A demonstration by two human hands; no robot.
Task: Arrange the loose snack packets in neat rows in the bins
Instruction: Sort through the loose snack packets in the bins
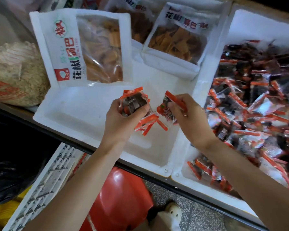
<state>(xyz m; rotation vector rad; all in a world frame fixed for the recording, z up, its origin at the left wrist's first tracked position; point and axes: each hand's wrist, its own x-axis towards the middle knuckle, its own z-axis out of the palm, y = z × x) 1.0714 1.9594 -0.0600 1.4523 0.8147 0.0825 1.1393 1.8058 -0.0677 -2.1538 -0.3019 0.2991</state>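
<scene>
Red-edged packets [133, 104] gripped in left hand [122, 117].

Glossy red plastic stool [123, 197] sits on the speckled grey floor [198, 214]. Just left of the stool there's a white carton with grey triangle print [45, 180], then a crumpled black plastic bag [12, 164] further left.

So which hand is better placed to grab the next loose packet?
Probably right: the right hand pinches one red-edged clear snack packet next to the heaped white foam bin; the left hand grips a packet stack.
</scene>
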